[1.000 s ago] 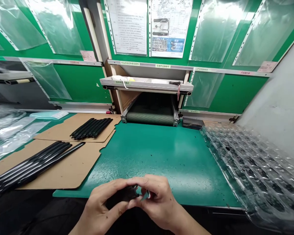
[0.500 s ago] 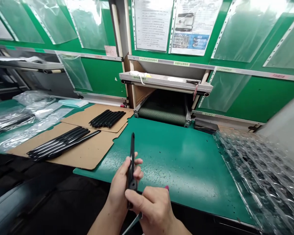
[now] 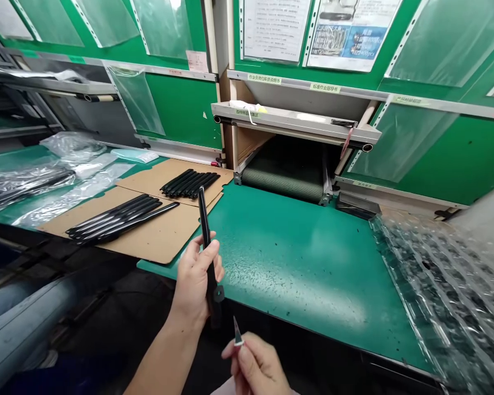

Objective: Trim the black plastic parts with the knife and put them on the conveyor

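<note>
My left hand is wrapped around a long glossy black plastic part, held nearly upright over the front edge of the table. A small square tab with a hole sticks out near the part's lower end. Lower down, my right hand pinches a small knife with its pointed blade upward. The blade is just below the black part and apart from it. The knife's handle is mostly hidden in my fingers. On the cardboard to the left lie a row of long black parts and a row of shorter ones.
Cardboard sheets cover the green table's left side, beside clear plastic bags. A conveyor belt opens at the back under a shelf. Clear plastic trays stand right, near a black box. Someone's denim-covered leg shows lower left.
My right hand has come away from the black part and dropped lower, the knife blade now pointing up. My left hand has turned the part and moved it slightly left. The view has shifted.
</note>
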{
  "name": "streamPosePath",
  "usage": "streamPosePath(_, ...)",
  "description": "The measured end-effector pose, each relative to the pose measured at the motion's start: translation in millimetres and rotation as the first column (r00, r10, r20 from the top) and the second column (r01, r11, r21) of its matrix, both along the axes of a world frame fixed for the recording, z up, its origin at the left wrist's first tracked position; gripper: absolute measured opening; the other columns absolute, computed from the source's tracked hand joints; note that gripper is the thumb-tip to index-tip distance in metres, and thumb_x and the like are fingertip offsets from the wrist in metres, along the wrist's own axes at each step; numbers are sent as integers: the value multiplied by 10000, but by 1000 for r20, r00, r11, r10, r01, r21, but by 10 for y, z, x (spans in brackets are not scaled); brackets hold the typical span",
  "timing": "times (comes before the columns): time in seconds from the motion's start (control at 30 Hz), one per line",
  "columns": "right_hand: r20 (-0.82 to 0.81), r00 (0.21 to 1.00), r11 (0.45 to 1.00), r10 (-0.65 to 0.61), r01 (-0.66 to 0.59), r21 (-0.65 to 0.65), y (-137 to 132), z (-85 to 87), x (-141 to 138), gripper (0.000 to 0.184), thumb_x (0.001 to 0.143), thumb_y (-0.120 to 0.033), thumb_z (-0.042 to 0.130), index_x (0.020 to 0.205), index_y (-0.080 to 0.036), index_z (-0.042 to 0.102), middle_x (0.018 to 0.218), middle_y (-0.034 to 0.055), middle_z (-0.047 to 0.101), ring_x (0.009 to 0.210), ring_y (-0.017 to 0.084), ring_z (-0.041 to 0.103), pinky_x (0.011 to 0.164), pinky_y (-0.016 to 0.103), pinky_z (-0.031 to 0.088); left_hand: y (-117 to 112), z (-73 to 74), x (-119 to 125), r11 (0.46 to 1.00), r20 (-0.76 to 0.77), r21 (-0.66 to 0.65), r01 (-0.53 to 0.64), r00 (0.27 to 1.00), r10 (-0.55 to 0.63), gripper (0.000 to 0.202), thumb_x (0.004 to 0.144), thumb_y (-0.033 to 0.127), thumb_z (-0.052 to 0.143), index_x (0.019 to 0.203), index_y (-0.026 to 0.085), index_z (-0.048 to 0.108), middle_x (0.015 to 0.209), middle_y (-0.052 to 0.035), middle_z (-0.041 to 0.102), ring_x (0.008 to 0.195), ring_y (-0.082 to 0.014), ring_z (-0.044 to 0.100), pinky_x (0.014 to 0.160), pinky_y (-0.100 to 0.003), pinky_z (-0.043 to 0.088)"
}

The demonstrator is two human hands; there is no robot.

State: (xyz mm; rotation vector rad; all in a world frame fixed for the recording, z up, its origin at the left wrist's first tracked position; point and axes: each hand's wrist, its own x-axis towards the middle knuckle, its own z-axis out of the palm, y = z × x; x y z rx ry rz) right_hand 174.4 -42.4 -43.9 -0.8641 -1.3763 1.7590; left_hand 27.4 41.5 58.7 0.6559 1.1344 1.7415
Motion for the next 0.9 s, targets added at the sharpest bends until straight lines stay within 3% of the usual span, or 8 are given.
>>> streamPosePath(0.07,131,983,958,-125,85,274,120,177,51,440,1005,-526,406,1018,-184,682,759,18,545,571,108,499,553,245,406,-20,-12,15,1000,2,-7,18,1000,-18,302,804,288,729,1048,200,574,496,108,382,389,-58,302,371,-161,279)
streamPosePath(0.17,255,932,774,-259,42,632,307,418,91,378,1033,-415,351,976,-183,645,780,33,585,680,151,554,631,280,410,-57,-15,57,999,2,-30,40,999,-40,318,790,290,741,1043,199,570,498,112,375,380,-53,286,362,-157,264)
streamPosePath(0.27,338,855,558,-393,-70,827,439,536,54,466,974,-597,425,819,-189,587,703,15,576,623,158,551,563,301,333,-90,-7,97,997,10,-35,75,997,-75,333,777,284,752,1040,196,568,497,116,374,372,-48,283,359,-152,267)
streamPosePath(0.37,375,795,432,-477,-160,887,531,575,2,626,871,-795,408,740,-202,558,651,2,560,588,158,549,522,311,282,-112,1,118,994,19,-40,101,995,-101,349,764,286,766,1037,194,568,490,122,368,370,-45,288,361,-146,281)
streamPosePath(0.53,392,784,378,-482,-217,900,597,594,-10,700,856,-846,316,667,-208,532,605,-10,542,547,137,530,518,311,271,-128,-11,131,988,50,-69,139,990,-135,367,750,283,783,1032,190,567,486,129,349,369,-45,280,352,-147,282)
streamPosePath(0.77,354,778,382,-518,-160,910,554,482,-9,702,861,-837,334,600,-209,506,545,-17,498,518,120,482,519,318,229,-113,-41,164,986,101,-82,146,985,-137,301,788,262,746,1027,183,581,506,119,337,384,-42,275,350,-143,277)
streamPosePath(0.9,301,778,354,-551,-109,929,542,441,-30,717,887,-815,308,552,-205,478,503,-17,466,482,111,440,510,324,200,-111,-17,178,991,144,-85,105,985,-92,300,773,246,758,1009,178,586,529,119,320,399,-39,278,355,-136,292)
